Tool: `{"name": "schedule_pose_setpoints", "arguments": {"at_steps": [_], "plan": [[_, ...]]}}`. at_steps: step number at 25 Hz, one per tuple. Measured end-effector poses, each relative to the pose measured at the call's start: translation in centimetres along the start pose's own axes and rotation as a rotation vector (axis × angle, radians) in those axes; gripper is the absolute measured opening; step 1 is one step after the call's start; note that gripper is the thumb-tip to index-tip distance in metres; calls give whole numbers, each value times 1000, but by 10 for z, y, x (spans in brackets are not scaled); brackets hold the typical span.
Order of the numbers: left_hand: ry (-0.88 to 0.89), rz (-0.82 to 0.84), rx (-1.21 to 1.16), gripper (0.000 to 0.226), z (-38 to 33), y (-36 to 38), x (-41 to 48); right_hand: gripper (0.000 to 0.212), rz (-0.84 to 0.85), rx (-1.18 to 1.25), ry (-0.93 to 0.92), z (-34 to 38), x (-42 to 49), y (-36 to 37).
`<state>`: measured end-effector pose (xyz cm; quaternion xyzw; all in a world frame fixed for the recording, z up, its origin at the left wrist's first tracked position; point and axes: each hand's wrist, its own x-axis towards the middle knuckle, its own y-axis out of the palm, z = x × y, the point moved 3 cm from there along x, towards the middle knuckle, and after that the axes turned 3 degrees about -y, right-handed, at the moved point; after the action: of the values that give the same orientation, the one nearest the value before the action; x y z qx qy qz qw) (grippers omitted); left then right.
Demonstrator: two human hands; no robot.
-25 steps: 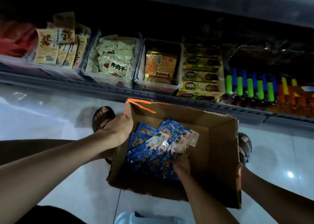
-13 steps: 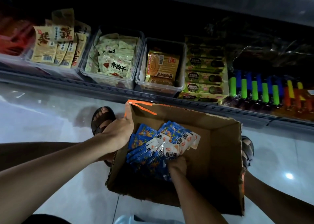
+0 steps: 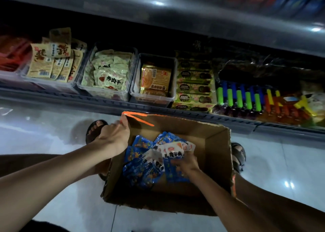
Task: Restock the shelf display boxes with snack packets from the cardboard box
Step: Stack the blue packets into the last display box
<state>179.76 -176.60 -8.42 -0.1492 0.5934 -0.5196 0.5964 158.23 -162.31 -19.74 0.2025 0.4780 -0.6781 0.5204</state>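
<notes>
Head view: the cardboard box (image 3: 217,154) stands open on the pale tiled floor (image 3: 44,135). Its top rim is torn, and there is orange tape (image 3: 140,120) at its far-left corner. Blue snack packets (image 3: 140,170) lie in a loose heap against its left wall, some showing white faces with black characters.

The left hand (image 3: 114,136) grips the box's left wall just below the taped corner. The right hand (image 3: 184,163) is down inside the box, fingers curled round a fanned bunch of packets at the heap's right side.

The box's right half shows bare cardboard. Just beyond its far wall runs the shelf edge (image 3: 70,98). On the shelf a clear display box (image 3: 152,98) holds a few gold packets with dark space behind them, and the display box to its left (image 3: 105,93) is fuller, with pale green ones. A sandalled foot stands on each side of the box.
</notes>
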Motion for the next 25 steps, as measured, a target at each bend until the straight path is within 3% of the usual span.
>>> {"name": "schedule_pose_setpoints", "arguments": {"at_steps": [3,5,8,11,13,17,22,25], "plan": [[76,-47,-179,69,-9,-44,-12,16,141,144,-185,55,-47,-53],[212,12,-489,60,-21,-81,-21,14,227,244,-325,97,-97,-98],[400,408,-1206,48,-39,-137,-51,27,240,376,-527,150,-167,-161],[660,592,-1501,42,-52,-188,-86,35,164,570,-637,184,-208,-199],[725,635,-1632,38,-58,-208,-102,40,113,631,-682,194,-215,-206],[649,593,-1742,35,-70,-219,-107,49,98,732,-639,192,-204,-202],[633,731,-1868,37,-76,-223,-110,29,167,698,-596,203,-209,-202],[649,775,-1925,36,-78,-225,-114,29,178,705,-592,205,-211,-206]]}}
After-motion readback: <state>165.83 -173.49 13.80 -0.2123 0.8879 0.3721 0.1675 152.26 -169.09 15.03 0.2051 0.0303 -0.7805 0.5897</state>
